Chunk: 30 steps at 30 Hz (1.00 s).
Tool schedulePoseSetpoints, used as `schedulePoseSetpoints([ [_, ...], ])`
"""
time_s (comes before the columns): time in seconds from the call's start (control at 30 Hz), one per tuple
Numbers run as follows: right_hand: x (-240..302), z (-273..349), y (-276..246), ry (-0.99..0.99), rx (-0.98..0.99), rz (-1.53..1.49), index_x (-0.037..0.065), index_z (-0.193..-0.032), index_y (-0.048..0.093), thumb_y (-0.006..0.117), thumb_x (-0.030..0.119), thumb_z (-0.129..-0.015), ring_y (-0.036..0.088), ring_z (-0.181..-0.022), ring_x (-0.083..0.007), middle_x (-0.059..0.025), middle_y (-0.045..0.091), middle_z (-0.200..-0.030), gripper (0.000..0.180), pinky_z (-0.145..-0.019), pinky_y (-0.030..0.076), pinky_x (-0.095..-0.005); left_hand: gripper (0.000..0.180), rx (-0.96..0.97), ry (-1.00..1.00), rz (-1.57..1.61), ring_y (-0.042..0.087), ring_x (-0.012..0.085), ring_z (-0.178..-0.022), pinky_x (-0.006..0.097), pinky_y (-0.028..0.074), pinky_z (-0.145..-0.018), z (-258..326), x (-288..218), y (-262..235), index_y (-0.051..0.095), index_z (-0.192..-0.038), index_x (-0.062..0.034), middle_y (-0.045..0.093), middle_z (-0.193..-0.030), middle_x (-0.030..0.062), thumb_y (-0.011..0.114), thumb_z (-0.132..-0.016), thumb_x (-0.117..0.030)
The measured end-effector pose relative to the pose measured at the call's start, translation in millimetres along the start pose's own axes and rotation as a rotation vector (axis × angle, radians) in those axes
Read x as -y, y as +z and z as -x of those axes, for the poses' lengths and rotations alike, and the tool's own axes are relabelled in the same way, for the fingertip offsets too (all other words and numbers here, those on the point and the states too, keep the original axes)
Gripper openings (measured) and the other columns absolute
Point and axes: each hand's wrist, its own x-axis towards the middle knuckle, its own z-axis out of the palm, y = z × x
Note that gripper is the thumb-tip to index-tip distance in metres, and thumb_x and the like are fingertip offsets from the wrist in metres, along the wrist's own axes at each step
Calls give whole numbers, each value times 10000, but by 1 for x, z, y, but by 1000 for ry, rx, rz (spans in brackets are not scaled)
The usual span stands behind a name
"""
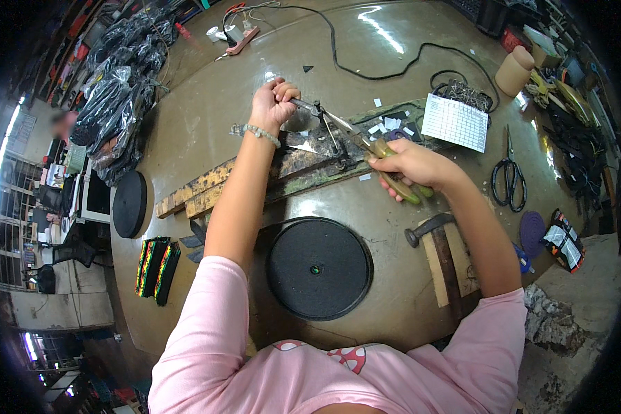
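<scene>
My left hand (274,107) is closed around the end of a grey metal lever (303,105). That lever runs to a small upright metal fixture (329,134) on a worn wooden beam (214,190) with chipped yellow and green paint. In my right hand (417,168) is a pair of pliers (385,149) with green-yellow handles. Their jaws point up and left toward the fixture; whether they grip anything there I cannot tell. Small white slips (392,124) lie beside the fixture. Nearer to me, a large roll of black webbing (317,269) rests flat on the table.
On the right are a hammer (444,255), black-handled scissors (508,181), a gridded paper sheet (455,123) and a purple coil (532,234). Patterned straps (152,269) and another black roll (129,204) sit left. A black cable (334,48) and power strip (243,40) lie beyond.
</scene>
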Motion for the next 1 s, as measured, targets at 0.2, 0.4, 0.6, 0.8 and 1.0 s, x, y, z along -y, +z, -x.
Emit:
schedulePoseSetpoints([
  [0.2, -3, -2, 1, -7, -1, -12, 23, -849, 472, 513, 207, -921, 553, -502, -144, -66, 537, -670, 202, -444, 487, -273, 253, 1, -220, 14, 230, 80, -387, 241, 201, -384, -22, -4, 7, 447, -772, -38, 259, -488, -43, 333, -959, -164],
  [0.4, -5, -2, 1, -5, -1, -17, 29, -861, 476, 516, 209, -917, 557, -511, -146, -66, 539, -674, 192, -443, 489, -276, 286, 11, -277, -44, 249, 76, -392, 233, 204, -378, -27, -3, 12, 458, -755, -30, 284, -505, -36, 336, -960, -187],
  [0.6, -1, -23, 11, -26, -43, -5, 4, -847, 490, 512, 224, -906, 552, -513, -160, -77, 544, -656, 229, -443, 479, -309, 251, 63, -411, -106, 249, 78, -404, 230, 230, -386, -37, 8, 25, 451, -795, -30, 297, -541, -16, 349, -970, -179],
  [0.8, -5, -21, 10, 15, -50, -77, 1, -856, 493, 503, 188, -897, 580, -529, -175, -107, 572, -691, 193, -475, 493, -304, 240, 12, -403, -106, 243, 79, -396, 234, 228, -382, -44, 5, 26, 404, -740, -46, 293, -548, -10, 345, -949, -146],
  [1.0, -11, 1, 1, 10, -145, -78, 19, -908, 552, 533, 196, -889, 601, -625, -119, -53, 606, -779, 179, -516, 469, -253, 306, 48, -504, -142, 233, 79, -391, 237, 230, -382, -65, 6, 28, 339, -654, -74, 272, -548, -13, 350, -951, -147],
])
